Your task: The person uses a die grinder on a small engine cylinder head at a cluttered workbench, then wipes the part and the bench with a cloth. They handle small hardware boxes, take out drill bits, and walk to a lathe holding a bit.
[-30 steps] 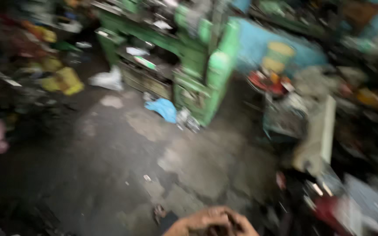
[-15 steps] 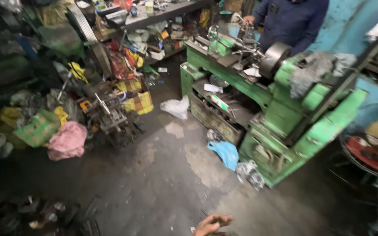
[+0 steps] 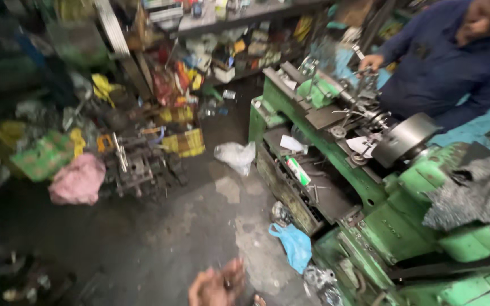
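While blurred, hand [image 3: 218, 287] nears blue bag [image 3: 294, 243].

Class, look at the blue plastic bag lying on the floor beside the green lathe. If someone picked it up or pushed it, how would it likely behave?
The blue plastic bag looks crumpled and slumped on the floor, so it would probably be floppy and lose its shape when lifted. It seems thin and fairly flat, so likely light for its size. Pushed, it would more likely slide or bunch up than roll.

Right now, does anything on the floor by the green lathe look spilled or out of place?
Yes. A blue plastic bag lies crumpled at the green lathe base, a white bag further back, a pink bundle left. My hand is blurred at the frame's bottom edge.
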